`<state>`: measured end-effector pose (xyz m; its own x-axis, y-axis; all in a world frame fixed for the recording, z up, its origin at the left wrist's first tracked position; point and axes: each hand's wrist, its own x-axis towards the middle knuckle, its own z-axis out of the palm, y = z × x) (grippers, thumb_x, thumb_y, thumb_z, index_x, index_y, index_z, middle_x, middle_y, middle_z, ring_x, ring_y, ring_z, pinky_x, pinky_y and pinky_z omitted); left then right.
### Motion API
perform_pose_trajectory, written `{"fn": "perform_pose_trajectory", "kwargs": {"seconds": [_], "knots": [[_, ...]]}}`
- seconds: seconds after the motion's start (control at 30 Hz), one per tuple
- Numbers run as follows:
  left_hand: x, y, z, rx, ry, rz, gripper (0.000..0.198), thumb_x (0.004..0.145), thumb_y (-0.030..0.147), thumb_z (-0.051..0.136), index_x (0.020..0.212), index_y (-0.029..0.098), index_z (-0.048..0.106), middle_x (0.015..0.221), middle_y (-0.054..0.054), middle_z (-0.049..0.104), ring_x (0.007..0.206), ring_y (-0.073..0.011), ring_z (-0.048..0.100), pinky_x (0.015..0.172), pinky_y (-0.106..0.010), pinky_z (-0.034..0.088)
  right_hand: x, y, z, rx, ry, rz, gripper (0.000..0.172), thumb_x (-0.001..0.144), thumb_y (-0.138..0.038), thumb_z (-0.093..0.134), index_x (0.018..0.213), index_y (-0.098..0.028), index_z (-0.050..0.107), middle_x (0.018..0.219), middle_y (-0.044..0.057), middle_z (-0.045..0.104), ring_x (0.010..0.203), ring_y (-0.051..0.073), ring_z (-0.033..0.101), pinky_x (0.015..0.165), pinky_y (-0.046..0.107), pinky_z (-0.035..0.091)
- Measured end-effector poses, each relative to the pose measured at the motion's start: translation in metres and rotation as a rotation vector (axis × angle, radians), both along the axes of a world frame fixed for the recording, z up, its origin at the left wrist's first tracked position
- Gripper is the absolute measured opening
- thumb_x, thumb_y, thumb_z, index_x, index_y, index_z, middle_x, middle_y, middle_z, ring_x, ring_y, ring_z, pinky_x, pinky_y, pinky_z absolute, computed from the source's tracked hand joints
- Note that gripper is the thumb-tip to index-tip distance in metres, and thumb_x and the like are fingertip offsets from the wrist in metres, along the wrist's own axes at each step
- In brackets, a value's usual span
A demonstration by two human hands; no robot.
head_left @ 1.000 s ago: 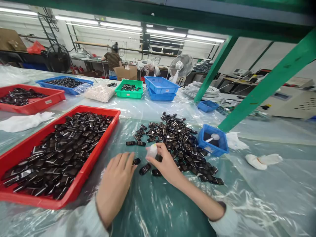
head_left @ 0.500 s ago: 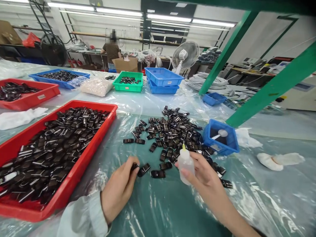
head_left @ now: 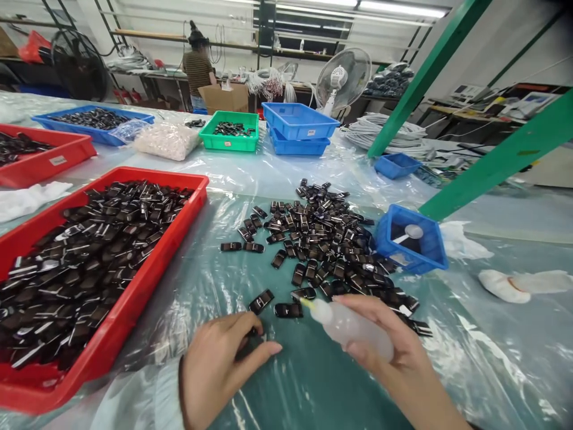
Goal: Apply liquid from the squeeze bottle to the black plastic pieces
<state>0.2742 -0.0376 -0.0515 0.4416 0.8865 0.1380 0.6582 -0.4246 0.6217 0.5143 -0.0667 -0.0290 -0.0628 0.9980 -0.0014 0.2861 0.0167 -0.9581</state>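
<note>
Translucent plastic squeeze bottle with a yellow nozzle (head_left: 347,325) lies tilted in the right hand (head_left: 398,358), whose grip is closed around it. The left hand (head_left: 219,364) pinches a small glossy black plastic piece (head_left: 249,339), just left of the nozzle, above the film-covered counter (head_left: 304,388).

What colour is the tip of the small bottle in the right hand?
Yellow; the squeeze bottle itself is translucent white. It shows in the head view.

Bare hands, pale whitish long sleeve (head_left: 147,397) on left forearm
</note>
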Motion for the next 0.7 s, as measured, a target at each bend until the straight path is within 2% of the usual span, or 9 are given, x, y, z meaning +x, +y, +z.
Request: {"fn": "perform_pose_trajectory", "kwargs": {"seconds": [0.03, 0.1, 0.13, 0.2, 0.33, 0.47, 0.7], "knots": [[0.0, -0.002, 0.001, -0.01, -0.066, 0.0, 0.032, 0.096, 0.044, 0.038, 0.087, 0.021, 0.059, 0.076, -0.001, 0.063, 0.069, -0.0169, 0.062, 0.06, -0.028, 0.046, 0.002, 0.0, 0.0, 0.033, -0.018, 0.031, 0.023, 0.086, -0.046, 0.064, 0.108, -0.039, 0.061, 0.105, 0.001, 0.062, 0.079, 0.017, 0.063, 0.059, 0.02, 0.051], [0.0, -0.007, 0.004, -0.015, -0.168, 0.001, 0.027, 0.099, 0.031, 0.031, 0.109, 0.024, 0.055, 0.095, -0.003, 0.062, 0.091, -0.0162, 0.061, 0.08, -0.03, 0.048, 0.001, -0.002, 0.001, 0.068, -0.024, 0.037, 0.023, 0.085, -0.047, 0.065, 0.106, -0.04, 0.063, 0.104, 0.002, 0.062, 0.076, 0.017, 0.063, 0.056, 0.02, 0.051], [0.0, -0.009, 0.004, -0.016, -0.194, 0.001, 0.029, 0.1, 0.028, 0.03, 0.117, 0.027, 0.052, 0.1, -0.003, 0.06, 0.096, -0.0153, 0.059, 0.085, -0.029, 0.046, -0.001, -0.003, 0.002, 0.07, -0.006, 0.008, 0.024, 0.084, -0.049, 0.065, 0.105, -0.04, 0.063, 0.1, 0.001, 0.063, 0.073, 0.017, 0.062, 0.055, 0.021, 0.05], [0.0, -0.013, 0.004, -0.007, -0.224, 0.01, 0.03, 0.1, 0.03, 0.031, 0.126, 0.031, 0.046, 0.103, -0.002, 0.058, 0.097, -0.0142, 0.057, 0.084, -0.026, 0.046, -0.007, -0.007, 0.005, 0.062, 0.047, -0.061, 0.027, 0.081, -0.055, 0.066, 0.101, -0.038, 0.062, 0.089, 0.001, 0.063, 0.066, 0.017, 0.06, 0.052, 0.022, 0.048], [-0.001, -0.015, 0.0, 0.019, -0.267, 0.022, 0.023, 0.098, 0.038, 0.038, 0.12, 0.035, 0.047, 0.1, 0.002, 0.059, 0.093, -0.0119, 0.058, 0.08, -0.022, 0.046, -0.017, -0.012, 0.009, 0.067, 0.059, -0.135, 0.035, 0.075, -0.062, 0.068, 0.089, -0.03, 0.063, 0.08, 0.003, 0.058, 0.061, 0.017, 0.055, 0.05, 0.024, 0.044], [-0.003, -0.014, 0.0, 0.083, -0.315, -0.056, 0.019, 0.098, 0.036, 0.041, 0.115, 0.029, 0.048, 0.097, 0.001, 0.059, 0.089, -0.0111, 0.059, 0.076, -0.021, 0.046, -0.02, -0.013, 0.009, 0.102, 0.025, -0.132, 0.031, 0.076, -0.062, 0.067, 0.089, -0.033, 0.065, 0.08, 0.001, 0.057, 0.062, 0.015, 0.053, 0.053, 0.022, 0.044], [-0.001, -0.018, 0.004, 0.078, -0.328, -0.077, 0.019, 0.098, 0.035, 0.039, 0.113, 0.027, 0.048, 0.096, 0.001, 0.058, 0.087, -0.0108, 0.056, 0.074, -0.021, 0.044, -0.019, -0.012, 0.011, 0.05, 0.044, -0.083, 0.026, 0.078, -0.058, 0.068, 0.09, -0.036, 0.063, 0.079, -0.001, 0.058, 0.06, 0.014, 0.053, 0.05, 0.021, 0.041]]}}
